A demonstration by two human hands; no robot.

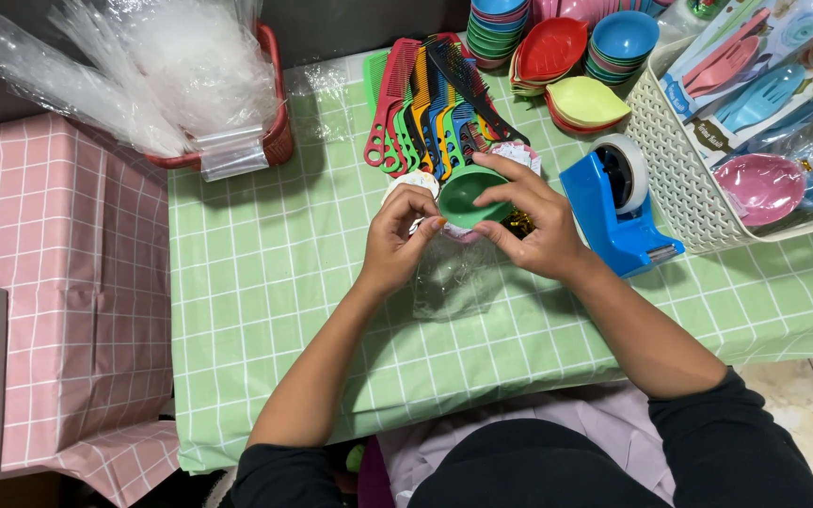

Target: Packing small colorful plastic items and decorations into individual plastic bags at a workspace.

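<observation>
My right hand [534,218] grips a small green bowl [468,195] by its right rim, just above the green checked tablecloth [265,273]. My left hand [399,237] pinches the bowl's left edge together with the mouth of a clear plastic bag [452,280] that hangs below the bowl toward me. A pink item shows under the bowl, mostly hidden. A fan of coloured combs [425,103] lies just beyond my hands.
A blue tape dispenser [618,212] stands right of my hands. A white basket [679,179] holds packed sets at far right. Stacked bowls [501,28] and leaf-shaped dishes [585,102] sit at the back. A red basket [275,141] of clear bags stands back left.
</observation>
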